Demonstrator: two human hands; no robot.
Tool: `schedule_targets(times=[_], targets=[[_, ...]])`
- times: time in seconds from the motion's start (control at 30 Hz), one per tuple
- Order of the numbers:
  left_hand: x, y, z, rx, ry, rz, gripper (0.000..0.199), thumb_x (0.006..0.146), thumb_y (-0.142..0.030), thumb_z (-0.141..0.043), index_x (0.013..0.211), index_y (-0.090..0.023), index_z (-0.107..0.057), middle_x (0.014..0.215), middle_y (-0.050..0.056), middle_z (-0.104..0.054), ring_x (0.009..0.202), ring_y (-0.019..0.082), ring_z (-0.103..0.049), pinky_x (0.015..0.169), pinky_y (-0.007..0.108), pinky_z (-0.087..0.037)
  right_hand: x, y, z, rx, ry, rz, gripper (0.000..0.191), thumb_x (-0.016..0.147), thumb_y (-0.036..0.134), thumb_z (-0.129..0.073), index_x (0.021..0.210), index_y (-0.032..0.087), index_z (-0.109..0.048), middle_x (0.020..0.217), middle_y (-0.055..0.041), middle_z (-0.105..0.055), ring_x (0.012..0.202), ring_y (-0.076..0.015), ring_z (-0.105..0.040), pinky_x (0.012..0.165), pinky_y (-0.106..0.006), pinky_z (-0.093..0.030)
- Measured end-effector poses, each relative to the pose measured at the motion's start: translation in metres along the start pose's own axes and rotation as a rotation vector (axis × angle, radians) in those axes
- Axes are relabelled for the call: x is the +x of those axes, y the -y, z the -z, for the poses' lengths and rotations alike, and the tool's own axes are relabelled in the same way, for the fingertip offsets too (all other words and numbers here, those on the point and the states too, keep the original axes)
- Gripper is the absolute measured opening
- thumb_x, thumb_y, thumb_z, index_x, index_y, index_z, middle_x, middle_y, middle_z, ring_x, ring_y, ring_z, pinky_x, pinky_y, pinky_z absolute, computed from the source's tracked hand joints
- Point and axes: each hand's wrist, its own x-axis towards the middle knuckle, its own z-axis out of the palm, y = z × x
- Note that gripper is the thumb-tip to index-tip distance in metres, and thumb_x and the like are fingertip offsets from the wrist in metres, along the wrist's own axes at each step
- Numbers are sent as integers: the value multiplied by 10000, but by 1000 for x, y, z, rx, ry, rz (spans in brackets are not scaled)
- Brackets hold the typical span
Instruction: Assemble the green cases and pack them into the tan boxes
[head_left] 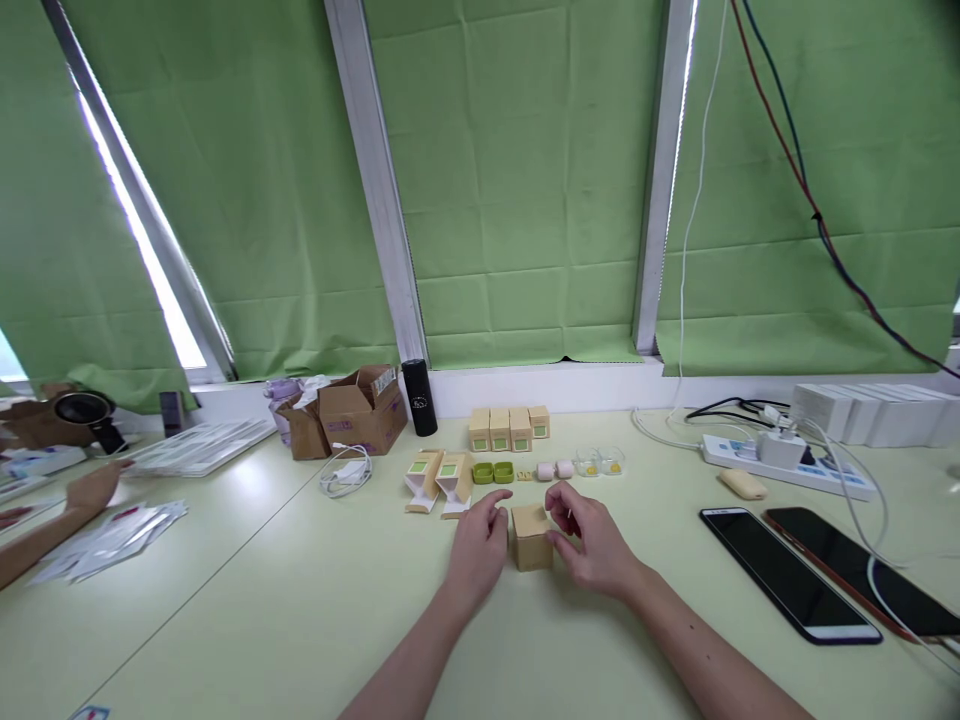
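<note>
A small closed brown box [533,540] stands on the pale table between my hands. At its left side is my left hand [481,540], fingers apart and holding nothing. My right hand [589,535] has its thumb and fingertips at the box's right side. Behind it lie two green trays [493,473], two pinkish-white rolls [554,470] and clear cups [599,462] with something yellow. Two opened cartons [439,481] are left of these. Several small brown boxes [500,428] stand in a row farther back.
Two phones [791,575], a power strip [787,466] and cables lie right. A cardboard box [364,408] and black bottle [419,398] stand behind left. Another person's arm [71,515] reaches in at far left, near plastic packets [116,540].
</note>
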Motion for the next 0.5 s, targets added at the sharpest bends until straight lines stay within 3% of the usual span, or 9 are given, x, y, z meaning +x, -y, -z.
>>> schedule_targets(times=[0.1, 0.2, 0.3, 0.4, 0.5], targets=[[2, 5, -1, -2, 14, 29, 221, 917, -380, -557, 942, -235, -722, 610, -17, -591, 632, 218, -577, 694, 324, -439, 2, -7, -3, -80, -14, -21, 250, 812, 148, -564, 985, 267, -430, 705, 61, -525, 604, -163, -500, 575, -259, -325], [2, 6, -1, 32, 21, 20, 246, 927, -375, -539, 764, -240, -664, 583, -14, -574, 619, 214, -571, 662, 313, -429, 4, -16, -9, -184, -105, -119, 215, 838, 140, -539, 992, 265, -456, 682, 51, -582, 593, -180, -535, 569, -265, -291], [2, 4, -1, 50, 40, 47, 288, 940, -369, -502, 715, -235, -624, 548, -26, -532, 573, 193, -539, 616, 292, -398, 4, -21, -12, -225, -180, -207, 205, 835, 128, -540, 974, 267, -482, 670, 40, -621, 581, -187, -548, 562, -267, -275], [2, 3, -1, 8, 61, 111, 239, 940, -365, -486, 917, -226, -679, 537, -46, -516, 541, 181, -519, 578, 278, -377, 3, -18, -9, -127, -175, -155, 173, 851, 157, -544, 971, 266, -482, 667, 46, -613, 558, -173, -540, 558, -265, -304], [1, 4, -3, -73, 97, 143, 366, 943, -353, -474, 1215, -214, -676, 513, -63, -500, 515, 182, -511, 565, 280, -398, 1, -7, -5, -20, -110, -59, 193, 849, 195, -566, 995, 266, -462, 646, 66, -567, 536, -161, -525, 550, -262, -334]])
